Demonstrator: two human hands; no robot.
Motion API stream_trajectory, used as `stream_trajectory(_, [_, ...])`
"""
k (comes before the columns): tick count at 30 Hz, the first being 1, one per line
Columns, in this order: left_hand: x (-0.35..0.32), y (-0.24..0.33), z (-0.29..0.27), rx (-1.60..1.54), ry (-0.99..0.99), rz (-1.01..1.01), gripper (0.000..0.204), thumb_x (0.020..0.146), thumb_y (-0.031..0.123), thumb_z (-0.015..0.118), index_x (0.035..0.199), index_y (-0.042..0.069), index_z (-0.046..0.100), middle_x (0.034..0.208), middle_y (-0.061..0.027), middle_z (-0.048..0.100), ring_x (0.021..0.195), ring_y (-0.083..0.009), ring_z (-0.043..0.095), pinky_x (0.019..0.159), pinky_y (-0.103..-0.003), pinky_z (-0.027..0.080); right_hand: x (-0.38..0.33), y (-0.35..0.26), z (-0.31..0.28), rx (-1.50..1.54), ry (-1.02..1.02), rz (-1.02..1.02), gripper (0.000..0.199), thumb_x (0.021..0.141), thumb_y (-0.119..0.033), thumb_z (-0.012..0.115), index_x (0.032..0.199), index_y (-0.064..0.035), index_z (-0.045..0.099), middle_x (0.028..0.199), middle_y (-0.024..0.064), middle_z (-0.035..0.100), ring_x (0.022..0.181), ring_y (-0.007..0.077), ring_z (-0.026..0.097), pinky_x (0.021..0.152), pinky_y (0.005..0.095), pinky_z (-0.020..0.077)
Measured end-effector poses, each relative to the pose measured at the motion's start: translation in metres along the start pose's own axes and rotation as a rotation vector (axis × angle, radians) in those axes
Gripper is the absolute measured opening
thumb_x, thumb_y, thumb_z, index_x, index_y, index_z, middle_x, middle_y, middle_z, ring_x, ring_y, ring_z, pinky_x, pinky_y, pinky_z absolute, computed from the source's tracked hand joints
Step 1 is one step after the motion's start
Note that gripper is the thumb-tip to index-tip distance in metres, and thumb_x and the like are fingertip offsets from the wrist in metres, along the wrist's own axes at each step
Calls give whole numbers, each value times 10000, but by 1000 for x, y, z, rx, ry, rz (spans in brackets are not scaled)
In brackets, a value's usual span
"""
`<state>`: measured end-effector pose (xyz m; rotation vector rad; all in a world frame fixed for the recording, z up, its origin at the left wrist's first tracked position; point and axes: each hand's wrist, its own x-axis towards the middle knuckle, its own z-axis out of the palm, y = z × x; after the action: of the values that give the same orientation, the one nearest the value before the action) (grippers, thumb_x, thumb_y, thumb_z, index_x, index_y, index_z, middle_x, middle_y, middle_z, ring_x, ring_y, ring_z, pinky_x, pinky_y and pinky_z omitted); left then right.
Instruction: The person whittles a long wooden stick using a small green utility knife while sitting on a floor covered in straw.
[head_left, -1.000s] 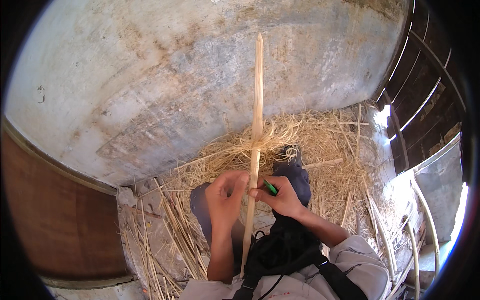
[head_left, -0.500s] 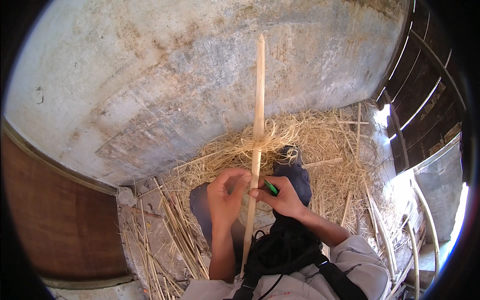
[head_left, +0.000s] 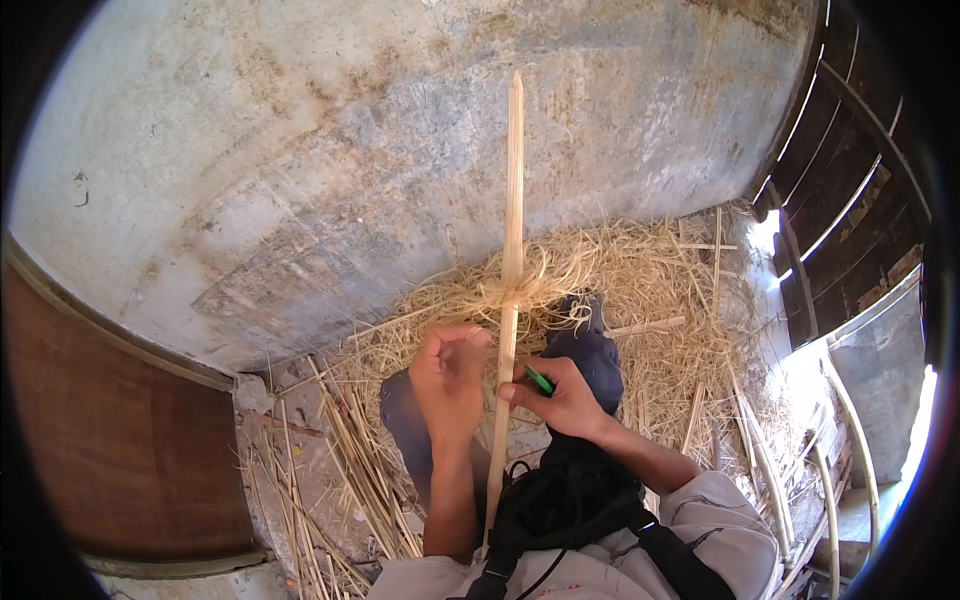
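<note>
Lying at the lower left of the frame, thin split sticks [head_left: 365, 460] spread in a loose bundle beside a brown panel [head_left: 120, 430]. Right of them, left of centre, the left hand [head_left: 450, 385] is raised with curled fingers; its fingertips are blurred, so I cannot tell whether that grip pinches a fibre or nothing, though it stands just apart from the bamboo strip [head_left: 514, 190]. The strip is at the middle of the frame, long axis nearly vertical, top leaning slightly right: its tapered tip points to the upper edge against the stained wall [head_left: 400, 150], its lower end reaches down beside a black bag [head_left: 570, 495]. It looks light, stiff lengthwise and springy, fairly dry rather than slippery, with edges that could splinter; the narrow tip seems its most fragile part. Curled shavings [head_left: 548, 280] show around its middle, and the bare stretch below them seems the sounder place for hold. There, right of centre, the right hand [head_left: 565, 395] grasps the strip between thumb and fingers, a small green object [head_left: 540, 378] also tucked in that grip. Farther right lies a straw-coloured heap of fibres [head_left: 660, 270].
</note>
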<state>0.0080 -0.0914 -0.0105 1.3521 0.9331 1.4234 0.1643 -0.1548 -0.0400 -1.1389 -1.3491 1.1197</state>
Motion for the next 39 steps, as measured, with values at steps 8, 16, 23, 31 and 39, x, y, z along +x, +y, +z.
stream_trajectory(8, [21, 8, 2, -72, 196, 123, 144, 1008, 50, 754, 1128, 15, 682, 994, -94, 746, 723, -102, 640, 549, -247, 500, -4, 4, -2, 17, 13, 8, 267, 1002, -255, 804, 943, -6, 730, 669, -12, 537, 669, 38, 430, 576, 286, 375])
stream_trajectory(16, [16, -8, -9, 123, 126, 165, 214, 1000, -46, 701, 1213, -19, 703, 1127, -129, 748, 911, -179, 740, 844, -306, 618, -5, 5, -8, -16, -16, 21, 199, 1015, -198, 785, 982, -5, 752, 769, -2, 696, 714, 30, 567, 631, 256, 450])
stream_trajectory(23, [-9, -35, -54, 393, -185, -126, 318, 964, -124, 657, 1249, 6, 712, 1434, -134, 593, 1249, -223, 685, 1028, -344, 570, -3, -3, -11, 39, -17, 33, 194, 1023, -182, 773, 976, 4, 747, 797, 9, 723, 748, 37, 625, 672, 250, 495])
stream_trajectory(31, [-46, -30, -40, 303, -140, -60, 239, 1091, 84, 567, 1265, -4, 706, 1201, -136, 755, 1091, -244, 734, 990, -368, 554, -1, -1, -14, 80, 50, 27, 215, 1010, -217, 789, 971, -7, 769, 742, 8, 687, 684, 31, 541, 613, 266, 431])
stream_trajectory(39, [-87, -7, -53, -100, -627, -631, 642, 1171, 492, 388, 1394, -67, 612, 1012, -159, 738, 825, -227, 747, 726, -342, 614, 7, -13, -28, 74, 131, 18, 211, 1026, -211, 769, 1001, -2, 768, 753, -8, 687, 698, 40, 565, 638, 261, 464])
